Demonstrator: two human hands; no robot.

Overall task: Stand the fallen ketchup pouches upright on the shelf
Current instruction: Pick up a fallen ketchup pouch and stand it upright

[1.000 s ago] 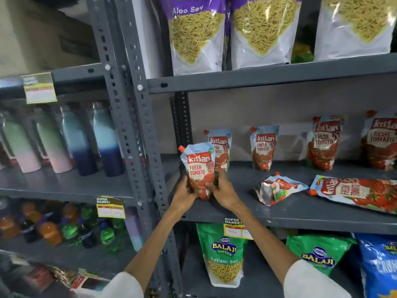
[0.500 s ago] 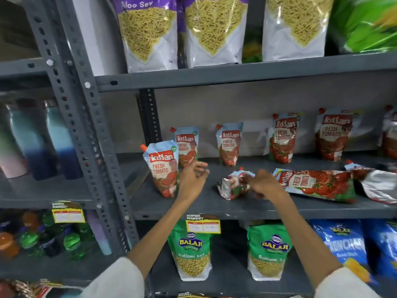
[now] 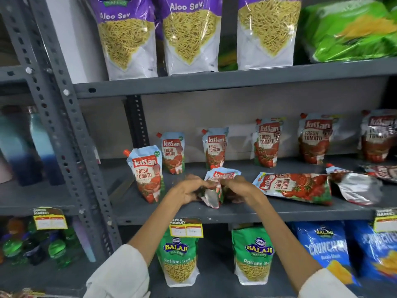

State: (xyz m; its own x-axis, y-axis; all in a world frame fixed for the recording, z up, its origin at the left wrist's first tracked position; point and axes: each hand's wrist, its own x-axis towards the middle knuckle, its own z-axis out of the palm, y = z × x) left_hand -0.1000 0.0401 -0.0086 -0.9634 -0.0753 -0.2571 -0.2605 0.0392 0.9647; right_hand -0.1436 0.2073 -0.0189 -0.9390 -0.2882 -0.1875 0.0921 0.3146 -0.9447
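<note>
A small ketchup pouch [image 3: 216, 184] is tipped up above the grey middle shelf [image 3: 236, 214], silver bottom toward me. My left hand [image 3: 189, 190] grips its left side and my right hand [image 3: 240, 188] grips its right side. To the left a pouch [image 3: 147, 173] stands upright near the shelf's front. Several more pouches stand along the back, among them one [image 3: 173, 152] behind it and one [image 3: 214, 150] beside that. A large pouch [image 3: 294, 187] lies flat to the right. Further right another fallen pouch [image 3: 356, 189] shows its silver back.
Aloo Sev bags [image 3: 126, 37] fill the shelf above. Balaji snack bags [image 3: 179, 257] and blue chip bags [image 3: 326, 250] stand below. A perforated grey upright [image 3: 64, 134] bounds the left side, with bottles [image 3: 32, 147] beyond it. A price tag [image 3: 185, 227] hangs on the shelf's front edge.
Both hands left the pouch now standing at the left. They moved right to the small fallen pouch, closed on it and lifted it from flat to tipped up. The view shifted right.
</note>
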